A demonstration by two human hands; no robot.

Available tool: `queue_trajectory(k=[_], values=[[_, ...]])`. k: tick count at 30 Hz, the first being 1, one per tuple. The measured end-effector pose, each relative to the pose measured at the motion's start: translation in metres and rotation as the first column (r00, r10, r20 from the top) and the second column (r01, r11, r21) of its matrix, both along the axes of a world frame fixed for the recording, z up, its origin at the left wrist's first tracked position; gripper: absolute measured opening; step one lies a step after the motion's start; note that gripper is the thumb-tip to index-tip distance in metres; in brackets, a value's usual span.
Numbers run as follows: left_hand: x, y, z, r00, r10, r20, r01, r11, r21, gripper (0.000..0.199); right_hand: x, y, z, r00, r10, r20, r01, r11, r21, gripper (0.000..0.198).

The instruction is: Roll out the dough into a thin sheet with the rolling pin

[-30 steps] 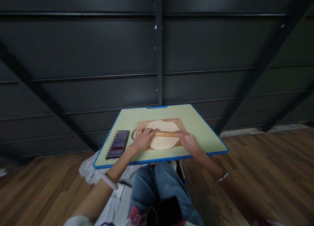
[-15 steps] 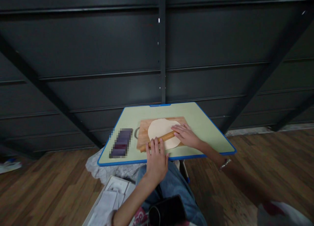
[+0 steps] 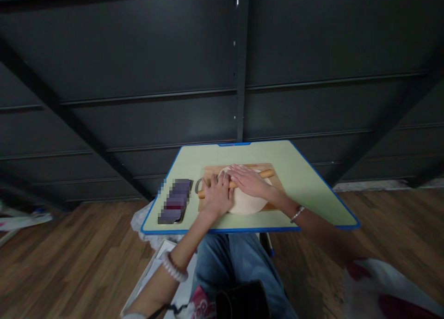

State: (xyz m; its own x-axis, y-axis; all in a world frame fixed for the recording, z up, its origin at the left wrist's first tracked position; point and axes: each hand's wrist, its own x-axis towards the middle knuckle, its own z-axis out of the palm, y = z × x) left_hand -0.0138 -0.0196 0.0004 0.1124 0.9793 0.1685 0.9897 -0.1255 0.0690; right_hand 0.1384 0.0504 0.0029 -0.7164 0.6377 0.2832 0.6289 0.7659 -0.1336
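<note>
A wooden rolling pin (image 3: 266, 173) lies slantwise across a thin round sheet of dough (image 3: 247, 204). Under the dough is a wooden cutting board (image 3: 278, 185) with a metal handle (image 3: 198, 186) on its left side. My left hand (image 3: 218, 195) rests on the pin's left part, fingers stretched out and spread. Flat over the pin's middle is my right hand (image 3: 250, 180), its fingers extended towards the upper left. The two hands nearly meet. They hide much of the pin and the upper left of the dough.
The board stands on a small pale-green table (image 3: 312, 203) with a blue rim. A phone (image 3: 175, 201), its screen blurred out, lies left of the board. Behind the table rises a dark panelled wall (image 3: 156, 125). My legs in jeans (image 3: 239, 259) are under the near edge.
The rolling pin and both hands have moved away from me over the dough. My hands are closer together, and the pin's right end now shows. The view has shifted slightly.
</note>
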Motion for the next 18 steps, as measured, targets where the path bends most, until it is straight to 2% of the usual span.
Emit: queue_trajectory(k=[7, 14, 18], values=[[-0.024, 0.049, 0.001, 0.996, -0.08, 0.041, 0.084, 0.991, -0.105, 0.058, -0.019, 0.05, -0.005, 0.994, -0.019, 0.112, 0.037, 0.986, -0.162, 0.048], [-0.034, 0.092, 0.004, 0.997, -0.016, 0.078, 0.032, 0.976, -0.217, 0.064, -0.034, 0.095, -0.012, 0.994, 0.019, 0.103, -0.005, 0.991, -0.134, 0.046], [-0.042, 0.119, 0.004, 0.997, 0.024, 0.075, -0.006, 0.971, -0.238, 0.067, -0.041, 0.114, -0.012, 0.994, -0.05, 0.101, 0.064, 0.987, -0.148, 0.04]])
